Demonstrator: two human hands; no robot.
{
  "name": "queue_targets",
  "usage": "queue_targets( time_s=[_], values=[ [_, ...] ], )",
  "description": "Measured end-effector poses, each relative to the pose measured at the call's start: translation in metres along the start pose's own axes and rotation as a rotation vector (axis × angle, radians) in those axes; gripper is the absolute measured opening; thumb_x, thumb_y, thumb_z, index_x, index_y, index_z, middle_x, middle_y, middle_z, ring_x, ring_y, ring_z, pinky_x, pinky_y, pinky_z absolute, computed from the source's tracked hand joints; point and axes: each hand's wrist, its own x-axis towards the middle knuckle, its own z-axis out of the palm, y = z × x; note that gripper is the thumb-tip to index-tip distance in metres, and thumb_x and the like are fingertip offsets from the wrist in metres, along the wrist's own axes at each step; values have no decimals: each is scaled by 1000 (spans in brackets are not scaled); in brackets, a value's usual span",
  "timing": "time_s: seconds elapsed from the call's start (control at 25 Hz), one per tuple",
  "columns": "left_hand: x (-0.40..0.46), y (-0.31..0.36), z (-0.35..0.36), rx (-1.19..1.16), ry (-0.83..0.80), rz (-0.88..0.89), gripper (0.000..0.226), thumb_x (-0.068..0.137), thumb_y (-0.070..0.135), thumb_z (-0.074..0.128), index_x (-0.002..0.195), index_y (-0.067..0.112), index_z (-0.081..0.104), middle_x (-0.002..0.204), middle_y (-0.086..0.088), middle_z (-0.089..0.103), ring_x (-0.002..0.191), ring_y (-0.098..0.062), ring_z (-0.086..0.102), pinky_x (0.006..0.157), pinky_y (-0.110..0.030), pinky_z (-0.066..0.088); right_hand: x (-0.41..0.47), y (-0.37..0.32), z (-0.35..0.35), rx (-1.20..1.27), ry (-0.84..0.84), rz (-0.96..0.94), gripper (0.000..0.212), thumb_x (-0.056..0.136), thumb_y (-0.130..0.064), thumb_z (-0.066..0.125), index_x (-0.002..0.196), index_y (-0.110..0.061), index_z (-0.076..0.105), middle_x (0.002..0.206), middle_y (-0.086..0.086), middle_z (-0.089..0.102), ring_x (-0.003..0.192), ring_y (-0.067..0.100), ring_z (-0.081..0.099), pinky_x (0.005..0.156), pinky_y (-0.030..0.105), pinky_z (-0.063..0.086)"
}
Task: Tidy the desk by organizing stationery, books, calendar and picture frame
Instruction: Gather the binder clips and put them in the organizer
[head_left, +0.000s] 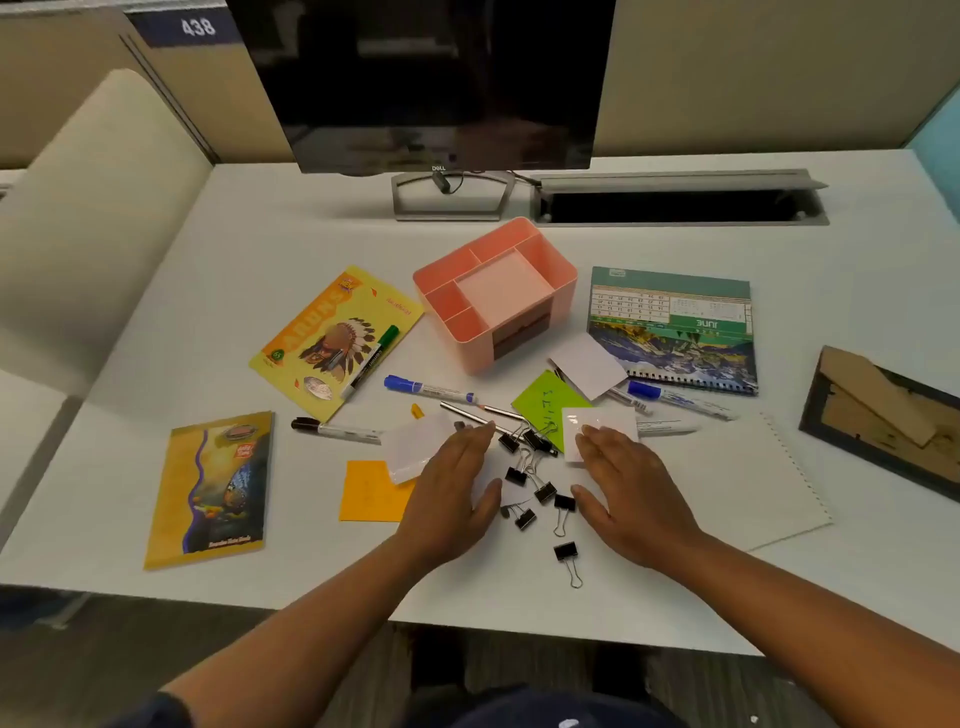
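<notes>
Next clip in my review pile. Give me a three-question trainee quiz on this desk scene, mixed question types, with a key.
1. True or false: the pink organizer already holds markers.
2. Multiple choice: the green-capped marker lies on A) the calendar, B) the yellow book, C) the orange sticky note.
3. Short answer: what small items lie scattered between the left hand and the right hand?

Key
1. False; its visible compartments look empty.
2. B.
3. Black binder clips; both hands are open, palms down, flanking them.
</notes>
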Motion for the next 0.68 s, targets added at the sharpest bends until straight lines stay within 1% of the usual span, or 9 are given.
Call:
queue_targets(
  time_s=[0.08, 0.12, 0.2, 0.28, 0.32, 0.4, 0.48, 0.56, 0.68],
  values=[
    [-7, -2, 3, 20, -1, -4, 67, 97, 40, 53, 156, 22, 29, 160, 0, 36, 150, -19, 23, 123, -38, 23, -5, 4, 2, 19, 18, -19, 57, 95, -44, 41, 138, -10, 56, 139, 6, 58, 125, 27, 55, 99, 42, 48],
    [-12, -3, 6, 45, 7, -12, 67, 96, 41, 54, 155, 21, 31, 159, 1, 37, 150, -20, 23, 122, -37, 22, -10, 6, 6, 19, 42, -33, 53, 95, -43, 43, 133, -11, 60, 132, 5, 61, 117, 27, 59, 92, 41, 51],
    [-20, -4, 12, 88, 15, -13, 65, 95, 43, 54, 153, 21, 36, 156, 1, 41, 148, -23, 24, 120, -37, 22, -18, 7, 13, 58, 59, -43, 47, 94, -42, 47, 125, -11, 65, 122, 4, 64, 109, 24, 60, 85, 38, 55],
    [-26, -6, 15, 129, 18, 12, 60, 94, 44, 54, 148, 21, 45, 153, 1, 45, 145, -26, 29, 118, -40, 27, -25, 4, 17, 145, 60, -53, 46, 92, -43, 51, 122, -13, 68, 118, 0, 64, 105, 18, 60, 82, 32, 56],
    [-29, -6, 16, 149, 29, 25, 56, 93, 44, 54, 144, 22, 50, 150, 0, 48, 142, -26, 33, 116, -41, 30, -28, 0, 17, 194, 29, -35, 45, 91, -45, 53, 121, -15, 68, 116, -3, 64, 103, 15, 60, 79, 29, 56],
    [-35, -4, 19, 148, 67, 54, 45, 92, 40, 58, 132, 22, 60, 138, -1, 55, 131, -26, 42, 110, -39, 37, -32, -3, 20, 255, -33, -55, 43, 89, -49, 57, 117, -19, 69, 111, -9, 63, 96, 10, 61, 72, 26, 55],
    [-39, 4, 22, 84, 105, 56, 36, 91, 36, 59, 122, 19, 67, 120, 0, 59, 113, -21, 51, 95, -31, 43, -35, -7, 21, 276, -101, -65, 41, 86, -53, 60, 114, -24, 71, 108, -14, 62, 89, 7, 62, 67, 26, 55],
    [-39, 13, 22, 17, 52, 24, 33, 93, 33, 59, 121, 17, 69, 110, 2, 59, 99, -16, 55, 83, -24, 45, -36, -8, 23, 273, -144, -65, 40, 85, -54, 61, 113, -28, 71, 108, -18, 61, 88, 6, 62, 68, 27, 55],
    [-37, 21, 24, -9, -78, -28, 33, 97, 34, 59, 127, 21, 66, 110, 5, 59, 96, -12, 58, 78, -23, 48, -35, -9, 23, 276, -209, -56, 35, 85, -50, 59, 111, -31, 73, 102, -17, 60, 85, 6, 61, 68, 29, 54]
  ],
)
